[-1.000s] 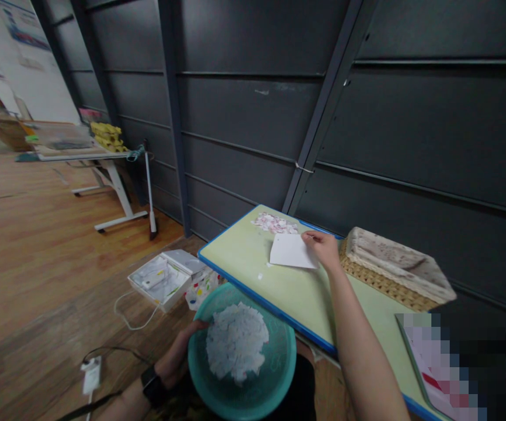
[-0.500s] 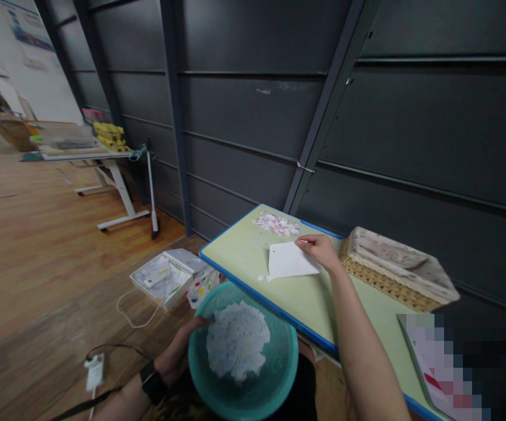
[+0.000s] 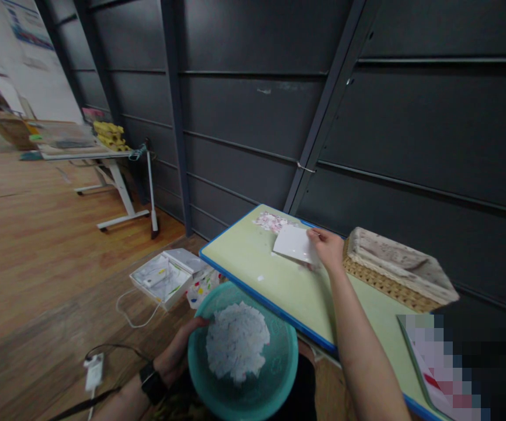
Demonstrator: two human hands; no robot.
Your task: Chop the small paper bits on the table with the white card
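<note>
My right hand (image 3: 328,248) is stretched out over the green table (image 3: 279,280) and pinches a white card (image 3: 293,243), lifted and tilted above the tabletop. Just behind the card lies a small heap of pink and white paper scraps (image 3: 269,221). My left hand (image 3: 182,345) grips the rim of a teal bowl (image 3: 279,374) held below the table's front edge. The bowl holds a mound of white paper scraps (image 3: 236,341). A dark watch sits on my left wrist.
A wicker basket (image 3: 395,273) with a cloth lining stands right of my right hand. A pixelated sheet (image 3: 437,362) lies at the table's right end. On the wooden floor are an open white box (image 3: 163,276), a cable and a plug (image 3: 92,370). A white table (image 3: 82,149) stands far left.
My right hand has lifted the white card off the tabletop and moved it back toward the pink scraps. A few small scraps stay on the table. The bowl has held still.
</note>
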